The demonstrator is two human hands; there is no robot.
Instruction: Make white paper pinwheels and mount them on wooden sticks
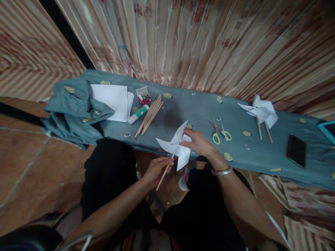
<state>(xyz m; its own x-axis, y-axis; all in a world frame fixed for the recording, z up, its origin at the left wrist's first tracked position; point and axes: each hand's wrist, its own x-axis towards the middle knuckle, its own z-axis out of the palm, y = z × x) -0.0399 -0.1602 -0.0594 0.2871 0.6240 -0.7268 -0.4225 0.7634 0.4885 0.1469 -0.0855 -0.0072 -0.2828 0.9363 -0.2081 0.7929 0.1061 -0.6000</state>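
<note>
A white paper pinwheel is held over the near edge of the cloth-covered surface. My left hand is closed around its thin wooden stick, just below the paper blades. The fingers of my right hand pinch the pinwheel at its right blade, close to the centre. Left of it lies a bundle of wooden sticks, beside a glue stick and an opened small red box of metal pins. Scissors with green handles rest to the right of my right hand.
A stack of white paper lies at the left, partly under bunched grey-green cloth. Two finished-looking pinwheels lie at the right, near a dark phone and a blue-edged object. A striped curtain hangs behind.
</note>
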